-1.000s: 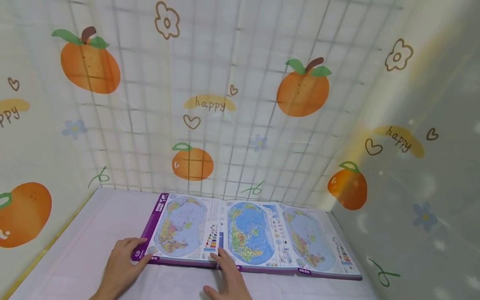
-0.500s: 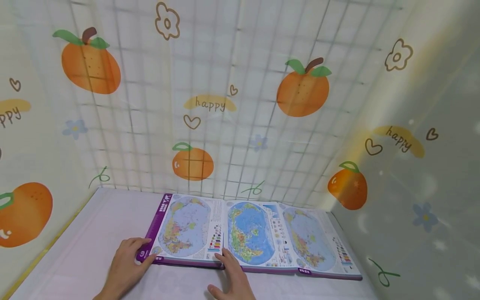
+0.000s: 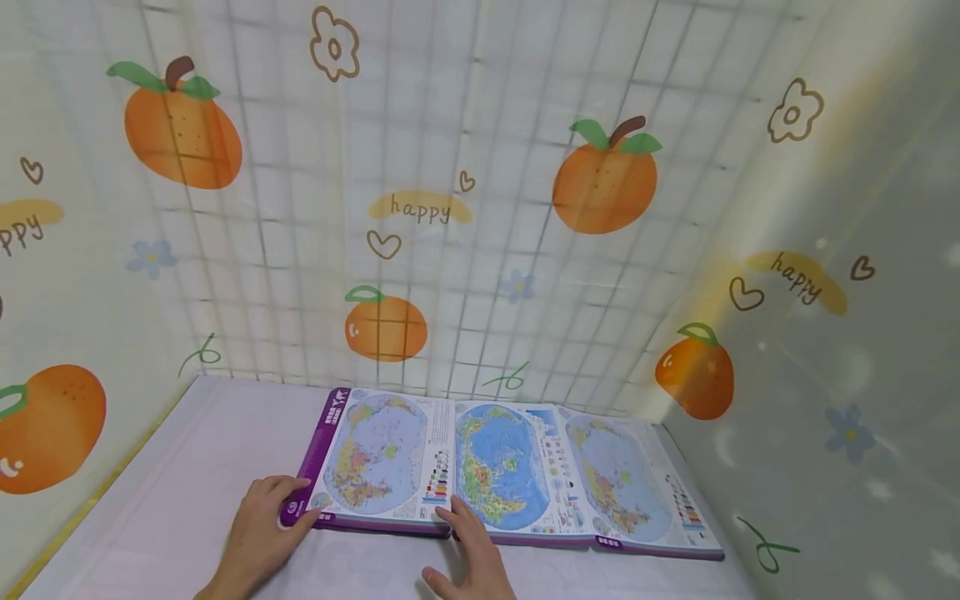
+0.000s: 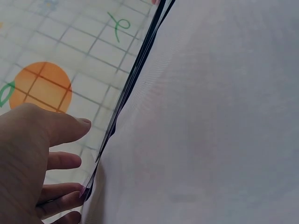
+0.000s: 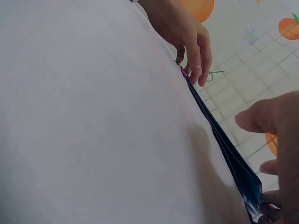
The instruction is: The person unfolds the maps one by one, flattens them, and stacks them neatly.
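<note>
Three flat printed world map sheets lie side by side on the white tabletop. The left map [image 3: 378, 454] has a broad purple band down its left side and a purple near edge. My left hand [image 3: 262, 529] is at its near left corner, fingertips touching the purple band and thumb stretched along the near edge. My right hand [image 3: 480, 554] touches its near right corner with straight fingers, thumb held apart. The middle map [image 3: 502, 467], in brighter blue, sits directly beside it. In the left wrist view, the left hand's fingers [image 4: 63, 203] touch the map's corner.
The right map [image 3: 630, 483] lies close to the right-hand wall. A translucent curtain [image 3: 480, 125] printed with oranges hangs over a wire grid behind the table [image 3: 195, 467]. More table surface lies left of the maps and in front of them.
The left map has slid right, up against the middle map, closing the strip between them. Both hands have shifted right along with it. The middle and right maps stay put.
</note>
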A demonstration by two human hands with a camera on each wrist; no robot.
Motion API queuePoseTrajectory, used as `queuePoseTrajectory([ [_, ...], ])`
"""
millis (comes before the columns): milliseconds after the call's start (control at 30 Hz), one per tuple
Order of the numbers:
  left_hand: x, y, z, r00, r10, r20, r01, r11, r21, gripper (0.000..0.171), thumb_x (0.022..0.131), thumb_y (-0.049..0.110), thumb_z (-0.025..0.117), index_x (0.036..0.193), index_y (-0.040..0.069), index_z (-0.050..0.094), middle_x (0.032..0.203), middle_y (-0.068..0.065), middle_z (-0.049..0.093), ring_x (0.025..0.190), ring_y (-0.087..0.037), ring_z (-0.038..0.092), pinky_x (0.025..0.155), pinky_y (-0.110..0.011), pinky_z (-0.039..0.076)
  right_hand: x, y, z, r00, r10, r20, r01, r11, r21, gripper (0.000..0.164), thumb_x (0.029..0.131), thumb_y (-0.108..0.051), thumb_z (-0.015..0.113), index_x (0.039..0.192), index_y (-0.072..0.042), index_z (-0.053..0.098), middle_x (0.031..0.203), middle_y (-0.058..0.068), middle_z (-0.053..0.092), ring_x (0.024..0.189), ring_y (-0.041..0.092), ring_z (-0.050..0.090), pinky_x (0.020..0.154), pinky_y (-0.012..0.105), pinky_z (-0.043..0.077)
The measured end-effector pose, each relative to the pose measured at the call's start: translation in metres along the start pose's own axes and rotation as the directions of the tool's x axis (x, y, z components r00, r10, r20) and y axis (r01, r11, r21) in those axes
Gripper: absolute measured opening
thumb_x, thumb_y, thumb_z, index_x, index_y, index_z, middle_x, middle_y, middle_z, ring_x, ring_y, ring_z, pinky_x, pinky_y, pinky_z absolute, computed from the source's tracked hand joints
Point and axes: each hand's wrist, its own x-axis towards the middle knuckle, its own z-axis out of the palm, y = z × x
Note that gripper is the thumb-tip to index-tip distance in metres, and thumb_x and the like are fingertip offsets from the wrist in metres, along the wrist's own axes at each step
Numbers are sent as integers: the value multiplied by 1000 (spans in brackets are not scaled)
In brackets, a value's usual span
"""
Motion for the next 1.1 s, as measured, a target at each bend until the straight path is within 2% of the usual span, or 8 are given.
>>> queuePoseTrajectory([
  [367, -2, 8, -5, 993, -75, 96, 75, 997, 11, 43, 82, 25, 90, 119, 9, 76, 126, -16, 69, 117, -35, 59, 102, -58, 50, -2, 2, 0, 1000, -5, -20, 5, 1000, -6, 68, 95, -46, 75, 151, -15, 55, 166, 20, 41, 152, 52, 34, 109, 79, 36],
  [600, -5, 2, -3, 1000, -8, 20, 8, 1000, 0, 41, 78, 12, 92, 115, 10, 76, 120, -14, 70, 114, -35, 61, 98, -57, 51, -1, 6, 5, 995, -40, -97, 33, 997, -73, 66, 94, -49, 76, 148, -17, 58, 161, 16, 49, 148, 45, 45, 109, 72, 43],
  [733, -7, -2, -5, 999, -46, 11, 46, 999, -4, 43, 76, 4, 91, 115, 12, 76, 121, -10, 70, 108, -26, 63, 92, -50, 55, 0, 4, 7, 992, -69, -108, 58, 994, -97, 63, 94, -46, 76, 147, -18, 58, 159, 15, 52, 145, 43, 49, 108, 69, 46],
  [833, -8, -1, -10, 994, -102, 28, 103, 994, -35, 43, 77, 1, 91, 115, 13, 77, 121, -8, 70, 97, -17, 60, 81, -37, 55, 1, 2, 9, 993, -62, -101, 52, 994, -101, 63, 93, -44, 77, 148, -19, 58, 159, 15, 52, 145, 42, 49, 108, 68, 46],
  [967, -6, 4, -11, 984, -167, 59, 173, 978, -118, 41, 78, -1, 89, 115, 13, 77, 116, -7, 67, 84, -10, 53, 68, -22, 46, 0, 2, 6, 994, -28, -106, 18, 995, -96, 63, 92, -44, 78, 148, -21, 58, 159, 13, 52, 145, 42, 49, 109, 68, 46],
  [1033, -4, 5, -9, 980, -189, 65, 197, 969, -147, 40, 78, -2, 88, 114, 12, 77, 111, -6, 65, 81, -8, 51, 65, -20, 44, -1, 3, 5, 991, -40, -125, 28, 995, -101, 60, 94, -42, 77, 147, -21, 59, 158, 13, 53, 144, 41, 52, 109, 67, 47],
  [1100, -3, 6, -7, 977, -204, 67, 212, 965, -155, 39, 78, -2, 88, 113, 12, 78, 106, -5, 63, 79, -7, 49, 64, -19, 42, -1, 4, 3, 985, -53, -163, 35, 993, -111, 56, 95, -38, 77, 145, -19, 61, 154, 12, 58, 138, 37, 57, 107, 61, 51],
])
